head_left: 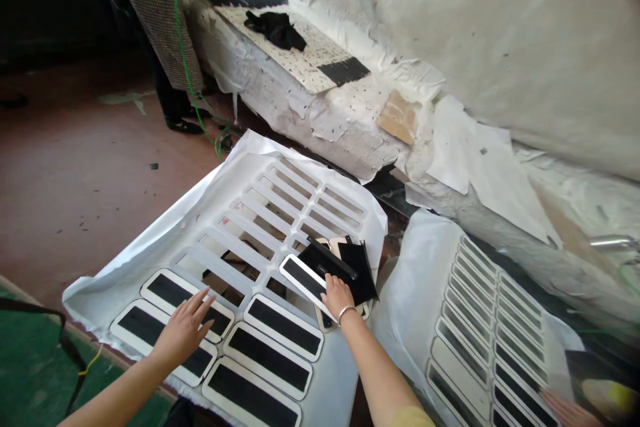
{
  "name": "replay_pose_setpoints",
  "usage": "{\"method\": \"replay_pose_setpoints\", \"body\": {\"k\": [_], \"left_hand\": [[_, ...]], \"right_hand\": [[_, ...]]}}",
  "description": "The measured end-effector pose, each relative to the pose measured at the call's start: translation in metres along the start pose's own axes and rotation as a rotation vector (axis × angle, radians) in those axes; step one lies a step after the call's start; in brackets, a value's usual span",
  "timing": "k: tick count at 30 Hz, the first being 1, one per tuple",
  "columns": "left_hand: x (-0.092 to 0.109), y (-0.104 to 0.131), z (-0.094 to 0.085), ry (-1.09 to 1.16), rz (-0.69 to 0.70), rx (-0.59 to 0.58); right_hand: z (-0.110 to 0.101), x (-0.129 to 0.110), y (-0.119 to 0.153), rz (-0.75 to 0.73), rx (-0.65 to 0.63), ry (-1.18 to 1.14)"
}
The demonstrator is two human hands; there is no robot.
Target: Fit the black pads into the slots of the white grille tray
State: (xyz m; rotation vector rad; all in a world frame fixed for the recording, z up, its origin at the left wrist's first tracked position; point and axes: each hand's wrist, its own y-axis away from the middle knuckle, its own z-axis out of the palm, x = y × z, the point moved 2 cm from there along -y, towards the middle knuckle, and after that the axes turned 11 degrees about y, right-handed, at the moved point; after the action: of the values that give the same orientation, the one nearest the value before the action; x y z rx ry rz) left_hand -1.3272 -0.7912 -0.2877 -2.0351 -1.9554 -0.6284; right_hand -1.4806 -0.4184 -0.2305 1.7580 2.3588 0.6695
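My left hand lies with fingers spread over a rounded white-rimmed panel with a black middle, in the upper row of such panels. My right hand, with a bracelet at the wrist, grips the end of another white-rimmed black panel, which lies tilted. Under and beyond it is a loose pile of black sheets and pale-edged pieces. Several more panels lie in two columns on the near part of a white slotted frame. The right fingertips are partly hidden.
At right stands a second cloth-covered frame filled with similar panels, with another person's hand at its lower edge. A white-spattered ledge holds a black cloth. Another person stands beyond, near a green hose.
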Motion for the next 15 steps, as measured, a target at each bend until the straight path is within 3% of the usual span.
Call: {"method": "replay_pose_setpoints", "body": {"k": [4, 7, 9, 11, 12, 14, 15], "left_hand": [[0.083, -0.024, -0.013, 0.075, 0.126, 0.029], [0.149, -0.052, -0.036, 0.134, 0.278, 0.061], [0.183, -0.075, -0.052, 0.208, 0.295, 0.054], [0.2, -0.1, -0.063, 0.372, 0.124, 0.002], [0.202, -0.109, -0.065, 0.523, -0.031, -0.088], [0.198, -0.117, -0.059, 0.928, -0.347, -0.423], [0.194, -0.116, -0.056, 1.056, -0.429, -0.548]], "right_hand": [[-0.018, 0.004, 0.009, -0.154, -0.023, -0.028], [-0.041, 0.001, 0.031, -0.318, 0.003, -0.035], [-0.062, -0.005, 0.052, -0.454, 0.054, -0.033], [-0.087, -0.013, 0.073, -0.616, 0.163, -0.045], [-0.098, -0.015, 0.083, -0.683, 0.223, -0.069], [-0.115, -0.014, 0.095, -0.767, 0.328, -0.151], [-0.118, -0.01, 0.098, -0.773, 0.371, -0.205]]}}
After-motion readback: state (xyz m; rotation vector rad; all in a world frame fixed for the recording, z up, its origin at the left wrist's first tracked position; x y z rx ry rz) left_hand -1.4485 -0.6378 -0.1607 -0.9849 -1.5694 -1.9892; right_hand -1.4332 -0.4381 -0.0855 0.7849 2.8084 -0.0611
